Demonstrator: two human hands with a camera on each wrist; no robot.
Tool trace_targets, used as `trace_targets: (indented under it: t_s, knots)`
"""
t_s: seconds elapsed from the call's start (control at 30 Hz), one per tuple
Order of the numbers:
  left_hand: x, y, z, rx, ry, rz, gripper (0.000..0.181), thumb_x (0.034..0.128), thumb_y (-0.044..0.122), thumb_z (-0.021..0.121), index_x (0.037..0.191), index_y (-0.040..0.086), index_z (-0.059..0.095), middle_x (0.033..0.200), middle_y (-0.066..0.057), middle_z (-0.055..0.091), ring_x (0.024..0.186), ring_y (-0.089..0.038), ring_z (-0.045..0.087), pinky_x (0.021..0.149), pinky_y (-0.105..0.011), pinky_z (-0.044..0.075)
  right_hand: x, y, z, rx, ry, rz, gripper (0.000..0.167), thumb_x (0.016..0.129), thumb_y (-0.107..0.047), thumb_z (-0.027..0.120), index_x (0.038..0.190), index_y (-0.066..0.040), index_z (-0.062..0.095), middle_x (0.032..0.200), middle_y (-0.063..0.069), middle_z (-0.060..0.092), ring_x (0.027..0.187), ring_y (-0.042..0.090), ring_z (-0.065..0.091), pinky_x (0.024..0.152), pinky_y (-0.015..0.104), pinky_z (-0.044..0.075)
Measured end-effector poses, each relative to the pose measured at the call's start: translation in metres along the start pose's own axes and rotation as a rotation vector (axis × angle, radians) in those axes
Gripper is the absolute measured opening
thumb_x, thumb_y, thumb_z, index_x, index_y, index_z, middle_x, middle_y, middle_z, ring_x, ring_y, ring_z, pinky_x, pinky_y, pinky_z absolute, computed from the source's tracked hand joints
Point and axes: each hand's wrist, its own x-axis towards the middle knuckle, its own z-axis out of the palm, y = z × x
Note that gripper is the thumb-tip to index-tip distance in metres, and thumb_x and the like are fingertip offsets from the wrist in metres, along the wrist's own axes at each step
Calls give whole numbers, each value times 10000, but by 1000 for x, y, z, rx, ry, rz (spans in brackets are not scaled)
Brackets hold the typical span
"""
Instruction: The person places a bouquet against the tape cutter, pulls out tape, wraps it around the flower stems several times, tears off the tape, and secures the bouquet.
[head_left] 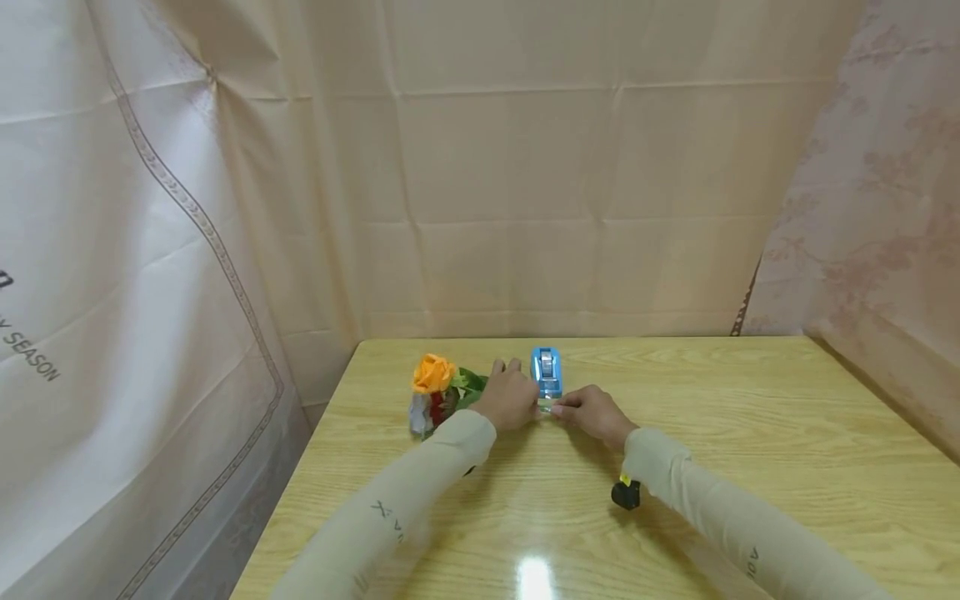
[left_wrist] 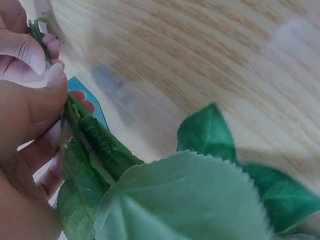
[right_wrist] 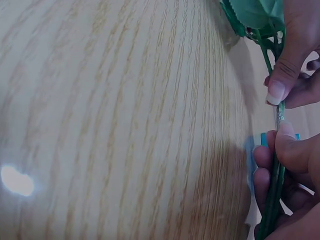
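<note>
My left hand (head_left: 512, 398) pinches the green stems (left_wrist: 75, 112) of a bunch of artificial flowers just below the leaves (left_wrist: 180, 195). An orange flower (head_left: 433, 373), a red flower (head_left: 437, 408) and a greyish-white flower (head_left: 418, 417) lie at the bunch's left end. My right hand (right_wrist: 300, 160) grips the lower stems (right_wrist: 271, 207) between thumb and fingers. Between both thumbs, a shiny strip of clear tape (right_wrist: 280, 117) shows on the stems. A blue tape dispenser (head_left: 547, 375) stands right behind my hands.
A small black object with a yellow part (head_left: 626, 494) lies near my right forearm. The wooden table (head_left: 750, 417) ends at a hanging beige cloth (head_left: 502, 167) behind, with more cloth on the left and right sides.
</note>
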Motion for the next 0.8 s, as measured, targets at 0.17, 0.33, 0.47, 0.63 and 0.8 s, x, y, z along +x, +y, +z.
trace_targets:
  t_s: [0.17, 0.33, 0.47, 0.63, 0.8]
  knots:
    - [-1, 2, 1, 36, 59, 14, 236, 898, 457, 783, 793, 247, 753, 780, 127, 702, 877, -160, 463, 881, -399, 322, 2, 3, 1, -15, 22, -14, 192, 987, -183, 707, 1101, -50, 786, 1073, 68, 751, 1004, 232, 637, 900, 421, 536]
    - [-1, 3, 0, 70, 81, 27, 247, 896, 468, 784, 786, 254, 729, 767, 124, 675, 855, -160, 435, 852, -381, 303, 3, 4, 2, -43, 59, -47, 226, 969, -184, 731, 1128, -31, 779, 1116, 105, 754, 1101, 290, 660, 972, 472, 516]
    - [0, 4, -4, 65, 70, 22, 254, 896, 459, 787, 782, 239, 730, 747, 114, 657, 867, -163, 441, 883, -391, 320, 4, 3, 1, -47, 79, -58, 233, 962, -161, 737, 1137, -11, 771, 1156, 142, 743, 1164, 348, 645, 997, 496, 499]
    - [0, 5, -4, 93, 65, 40, 237, 920, 425, 770, 776, 242, 727, 721, 113, 644, 852, -165, 425, 863, -390, 295, 4, 2, 1, -48, 97, -45, 215, 947, -158, 755, 1120, -33, 782, 1157, 125, 744, 1088, 305, 659, 935, 465, 529]
    - [-2, 7, -2, 161, 92, 65, 243, 945, 373, 751, 742, 243, 721, 730, 107, 661, 818, -164, 398, 817, -368, 258, 2, 3, 1, -38, 100, -50, 188, 946, -171, 757, 1090, -53, 786, 1079, 84, 754, 853, 207, 635, 747, 370, 550]
